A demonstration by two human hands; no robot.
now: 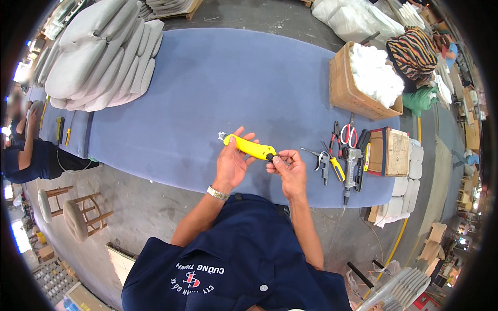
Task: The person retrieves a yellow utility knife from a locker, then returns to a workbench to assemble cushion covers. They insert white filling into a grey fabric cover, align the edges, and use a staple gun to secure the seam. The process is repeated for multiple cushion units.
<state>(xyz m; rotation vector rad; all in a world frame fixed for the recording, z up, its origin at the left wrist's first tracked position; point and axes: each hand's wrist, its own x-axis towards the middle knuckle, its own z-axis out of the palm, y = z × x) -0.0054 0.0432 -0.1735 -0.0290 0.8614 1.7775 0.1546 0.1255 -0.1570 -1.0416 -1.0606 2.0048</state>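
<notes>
Both hands raised over the tabletop covered in blue cloth [197,103], close to the near edge, roughly midway along. Between them: a curved yellow plastic hand tool with a black end piece [251,147], held clear of the surface, lying almost level and dipping slightly to the right. A small whitish bit at its left tip; too small to identify.

Left hand [232,165]: palm up, thumb closed over the tool's left part, fingers beneath and behind, somewhat spread. Metal-banded wristwatch [218,193] on this wrist. Right hand [290,173]: thumb and fingertips pinched together on the black end piece.

Right part of the tabletop, toward the near edge, a cluster: grey gun-shaped tool with thin nozzle [324,167], screwdriver with yellow-and-black handle [337,169], pliers with red-and-black handles [336,144], scissors with red-and-white handles [349,136], grey metal power tool [350,171], slim yellow cutter [367,156]. Beside them, at the right edge, an open-sided wooden box [397,151].

Far right corner: brown cardboard box [338,85] heaped with fluffy white stuffing [374,71]. Far left corner: tall stack of light grey padded cushions [104,57].
</notes>
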